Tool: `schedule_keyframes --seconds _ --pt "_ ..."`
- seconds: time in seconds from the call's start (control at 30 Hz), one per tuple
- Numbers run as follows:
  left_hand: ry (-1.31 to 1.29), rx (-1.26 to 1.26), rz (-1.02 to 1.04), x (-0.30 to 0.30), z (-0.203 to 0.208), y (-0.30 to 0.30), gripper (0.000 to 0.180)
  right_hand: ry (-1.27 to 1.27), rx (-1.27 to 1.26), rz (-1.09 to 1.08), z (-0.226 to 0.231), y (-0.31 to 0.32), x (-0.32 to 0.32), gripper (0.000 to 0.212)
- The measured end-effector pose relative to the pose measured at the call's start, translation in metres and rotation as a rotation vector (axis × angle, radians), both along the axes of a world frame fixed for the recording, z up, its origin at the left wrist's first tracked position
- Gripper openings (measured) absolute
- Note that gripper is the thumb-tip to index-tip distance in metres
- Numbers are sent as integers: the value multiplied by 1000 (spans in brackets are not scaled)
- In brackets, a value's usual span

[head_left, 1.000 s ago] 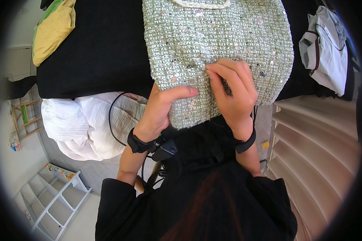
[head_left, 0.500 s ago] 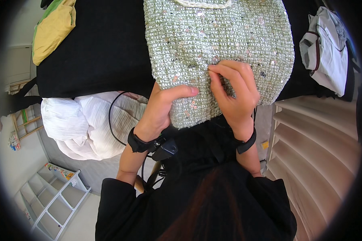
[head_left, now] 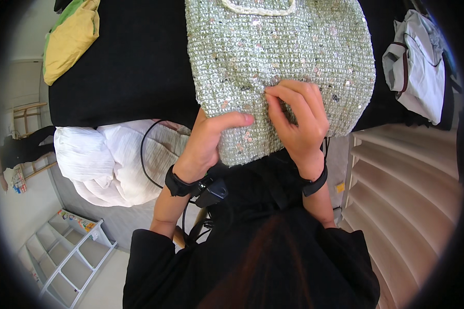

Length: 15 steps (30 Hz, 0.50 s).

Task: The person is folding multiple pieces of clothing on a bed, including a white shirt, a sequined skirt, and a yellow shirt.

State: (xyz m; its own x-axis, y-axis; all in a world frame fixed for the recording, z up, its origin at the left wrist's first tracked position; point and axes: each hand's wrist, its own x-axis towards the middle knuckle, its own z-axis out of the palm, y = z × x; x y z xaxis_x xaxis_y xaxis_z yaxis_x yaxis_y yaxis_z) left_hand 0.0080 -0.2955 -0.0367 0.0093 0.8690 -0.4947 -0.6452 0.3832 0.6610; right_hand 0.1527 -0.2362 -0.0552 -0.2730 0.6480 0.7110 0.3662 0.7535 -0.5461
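A green and white tweed garment [head_left: 278,51] with scattered sequins lies over the near edge of the black-covered table. Pale braided trim [head_left: 258,11] curves along its far part. My left hand [head_left: 211,136] grips the near left edge, thumb on top and the other fingers hidden beneath the cloth. On the upper surface, my right hand [head_left: 300,116] pinches with thumb and forefinger at the tweed. Whether a fold, thread or something tiny sits between those fingertips is too small to make out. Both wrists wear black bands.
Yellow and green cloth [head_left: 72,44] lies at the table's [head_left: 134,67] far left, a pale grey garment [head_left: 420,67] at its right. White crinkled fabric [head_left: 108,159] is heaped below on the left. A black cable hangs by my left arm. Beige curtain [head_left: 402,190] drapes right; metal shelving [head_left: 75,252] stands lower left.
My right hand has shifted very slightly left and down, still pinching at the tweed. My left hand keeps its hold. At the far left, a person in dark clothing shows more.
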Motion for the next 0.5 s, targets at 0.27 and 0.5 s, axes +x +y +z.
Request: schedule_keyframes --seconds 0.27,0.5 --pt "74 8 -6 -1 -6 0 41 1 -70 10 3 -3 2 21" --pt "119 39 24 -3 -15 3 39 30 -44 -12 1 -4 -1 24"
